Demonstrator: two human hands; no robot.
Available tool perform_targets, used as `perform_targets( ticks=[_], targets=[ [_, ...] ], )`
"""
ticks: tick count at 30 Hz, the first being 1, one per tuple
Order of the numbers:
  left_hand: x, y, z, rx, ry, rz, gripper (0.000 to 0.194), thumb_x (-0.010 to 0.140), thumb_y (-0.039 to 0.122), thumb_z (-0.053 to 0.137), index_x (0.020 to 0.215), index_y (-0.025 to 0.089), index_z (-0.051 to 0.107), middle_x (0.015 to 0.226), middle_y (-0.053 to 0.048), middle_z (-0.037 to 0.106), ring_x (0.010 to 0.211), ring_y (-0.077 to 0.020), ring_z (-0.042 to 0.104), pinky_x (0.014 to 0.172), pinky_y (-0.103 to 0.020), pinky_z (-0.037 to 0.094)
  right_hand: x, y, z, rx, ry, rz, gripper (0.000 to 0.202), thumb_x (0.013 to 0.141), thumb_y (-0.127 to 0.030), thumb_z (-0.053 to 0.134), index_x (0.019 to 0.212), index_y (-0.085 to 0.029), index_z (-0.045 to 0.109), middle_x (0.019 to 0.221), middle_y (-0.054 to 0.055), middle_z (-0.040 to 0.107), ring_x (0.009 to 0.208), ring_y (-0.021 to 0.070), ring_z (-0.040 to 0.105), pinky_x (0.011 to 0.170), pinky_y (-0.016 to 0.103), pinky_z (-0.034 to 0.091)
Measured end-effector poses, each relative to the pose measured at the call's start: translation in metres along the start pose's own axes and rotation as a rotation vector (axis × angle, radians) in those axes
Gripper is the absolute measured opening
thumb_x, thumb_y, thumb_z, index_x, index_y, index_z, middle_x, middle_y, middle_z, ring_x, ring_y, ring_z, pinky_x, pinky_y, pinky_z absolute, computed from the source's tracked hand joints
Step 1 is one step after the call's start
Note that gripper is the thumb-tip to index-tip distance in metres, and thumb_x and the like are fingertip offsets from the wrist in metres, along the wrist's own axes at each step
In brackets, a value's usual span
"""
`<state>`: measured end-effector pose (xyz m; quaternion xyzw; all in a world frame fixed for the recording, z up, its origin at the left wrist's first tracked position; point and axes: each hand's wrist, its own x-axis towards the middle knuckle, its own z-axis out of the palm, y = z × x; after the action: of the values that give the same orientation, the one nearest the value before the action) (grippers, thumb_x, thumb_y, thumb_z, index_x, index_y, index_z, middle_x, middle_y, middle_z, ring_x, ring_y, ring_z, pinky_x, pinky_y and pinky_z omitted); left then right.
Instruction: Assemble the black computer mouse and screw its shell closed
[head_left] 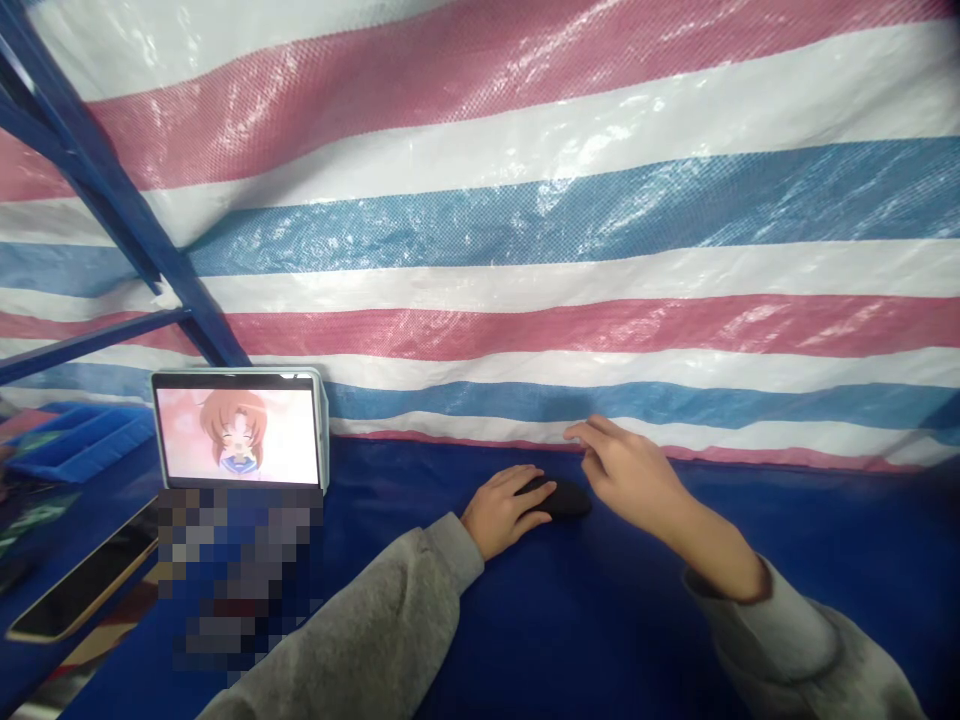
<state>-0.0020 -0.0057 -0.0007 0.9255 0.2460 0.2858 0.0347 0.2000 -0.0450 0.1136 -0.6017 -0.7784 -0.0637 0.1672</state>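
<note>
A black, rounded object that looks like a computer mouse [568,497] lies on the blue tabletop in front of me. My left hand [506,512] grips its left end, with some fingers over the top and the thumb along the near side. Just above its right end, my right hand [619,468] is raised off the table. The fingers there are bent and drawn together towards the thumb; whatever may be between the fingertips is too small to make out. Both forearms wear grey sleeves.
A tablet [240,430] in a pale case stands at the left, playing a cartoon. Nearby lies a phone [94,570], beside a blurred-out patch. Blue trays [82,445] sit farther left. A striped plastic sheet [570,210] hangs behind the table [585,620], with a blue metal frame [127,190] at left.
</note>
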Motion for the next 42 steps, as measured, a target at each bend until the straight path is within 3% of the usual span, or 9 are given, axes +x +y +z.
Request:
perform_targets(
  ticks=[5, 9, 14, 18, 22, 26, 34, 38, 42],
  targets=[
    [0.0002, 0.0006, -0.0002, -0.007, -0.005, -0.010, 0.043, 0.097, 0.047, 0.042, 0.129, 0.022, 0.055, 0.131, -0.008, 0.056, 0.124, -0.0231, 0.051, 0.107, -0.041, 0.043, -0.0001, -0.0011, -0.0004, 0.059, 0.004, 0.011, 0.031, 0.092, -0.019, 0.034, 0.106, -0.021, 0.062, 0.090, 0.004, 0.067, 0.068, 0.0162, 0.061, 0.060, 0.027, 0.036],
    [-0.0002, 0.0008, -0.0011, -0.010, -0.003, -0.019, 0.042, 0.097, 0.047, 0.042, 0.130, 0.023, 0.054, 0.131, -0.008, 0.056, 0.124, -0.0228, 0.052, 0.106, -0.041, 0.043, 0.0000, -0.0005, 0.0002, 0.020, 0.021, -0.001, 0.033, 0.087, -0.014, 0.038, 0.108, -0.021, 0.062, 0.095, 0.004, 0.065, 0.065, 0.0152, 0.060, 0.059, 0.028, 0.036],
    [-0.0008, -0.0002, -0.0003, -0.001, -0.007, -0.013, 0.043, 0.097, 0.046, 0.042, 0.130, 0.023, 0.054, 0.131, -0.008, 0.056, 0.124, -0.0230, 0.052, 0.107, -0.041, 0.043, 0.0003, -0.0007, 0.0004, 0.008, 0.026, 0.022, 0.030, 0.091, -0.019, 0.036, 0.106, -0.021, 0.062, 0.092, 0.003, 0.065, 0.066, 0.0158, 0.060, 0.059, 0.028, 0.035],
    [-0.0008, -0.0007, 0.0010, 0.002, 0.001, -0.007, 0.042, 0.097, 0.047, 0.043, 0.130, 0.023, 0.054, 0.131, -0.008, 0.056, 0.124, -0.0227, 0.051, 0.106, -0.041, 0.043, 0.0004, -0.0014, 0.0012, -0.022, 0.025, 0.007, 0.033, 0.085, -0.013, 0.040, 0.108, -0.021, 0.062, 0.096, 0.004, 0.063, 0.065, 0.0148, 0.059, 0.057, 0.027, 0.034],
    [0.0002, 0.0003, -0.0005, -0.002, 0.006, -0.005, 0.042, 0.097, 0.046, 0.042, 0.129, 0.022, 0.056, 0.130, -0.008, 0.056, 0.123, -0.0225, 0.052, 0.106, -0.040, 0.043, -0.0003, 0.0000, 0.0032, -0.003, 0.035, 0.026, 0.030, 0.089, -0.017, 0.038, 0.107, -0.022, 0.062, 0.093, 0.003, 0.063, 0.063, 0.0152, 0.059, 0.057, 0.028, 0.035],
    [0.0003, 0.0011, -0.0020, 0.000, 0.008, -0.003, 0.043, 0.097, 0.047, 0.041, 0.129, 0.022, 0.056, 0.130, -0.008, 0.057, 0.123, -0.0228, 0.052, 0.105, -0.040, 0.044, -0.0008, 0.0006, 0.0040, 0.003, 0.039, 0.000, 0.033, 0.083, -0.012, 0.043, 0.108, -0.022, 0.062, 0.096, 0.003, 0.063, 0.067, 0.0158, 0.061, 0.058, 0.028, 0.036],
    [-0.0015, -0.0018, 0.0022, 0.012, -0.001, -0.005, 0.043, 0.096, 0.048, 0.043, 0.131, 0.023, 0.053, 0.131, -0.008, 0.055, 0.124, -0.0222, 0.051, 0.106, -0.040, 0.043, 0.0000, 0.0005, 0.0050, 0.011, 0.069, -0.009, 0.032, 0.082, -0.012, 0.043, 0.106, -0.021, 0.063, 0.094, 0.004, 0.064, 0.070, 0.0158, 0.061, 0.059, 0.026, 0.038],
    [-0.0018, 0.0011, -0.0008, 0.015, -0.051, 0.005, 0.041, 0.098, 0.039, 0.043, 0.135, 0.021, 0.048, 0.137, -0.009, 0.051, 0.129, -0.0228, 0.047, 0.108, -0.040, 0.041, 0.0004, 0.0024, 0.0053, 0.027, 0.075, 0.003, 0.029, 0.087, -0.018, 0.041, 0.107, -0.021, 0.062, 0.092, 0.004, 0.064, 0.069, 0.0166, 0.061, 0.059, 0.027, 0.039],
    [-0.0017, 0.0052, -0.0039, 0.018, -0.092, 0.040, 0.044, 0.098, 0.031, 0.041, 0.140, 0.020, 0.040, 0.143, -0.010, 0.044, 0.134, -0.0233, 0.040, 0.111, -0.042, 0.037, -0.0001, 0.0022, 0.0015, 0.059, 0.038, -0.006, 0.035, 0.080, -0.010, 0.043, 0.108, -0.021, 0.061, 0.091, 0.004, 0.064, 0.070, 0.0161, 0.061, 0.062, 0.027, 0.040]
  ],
)
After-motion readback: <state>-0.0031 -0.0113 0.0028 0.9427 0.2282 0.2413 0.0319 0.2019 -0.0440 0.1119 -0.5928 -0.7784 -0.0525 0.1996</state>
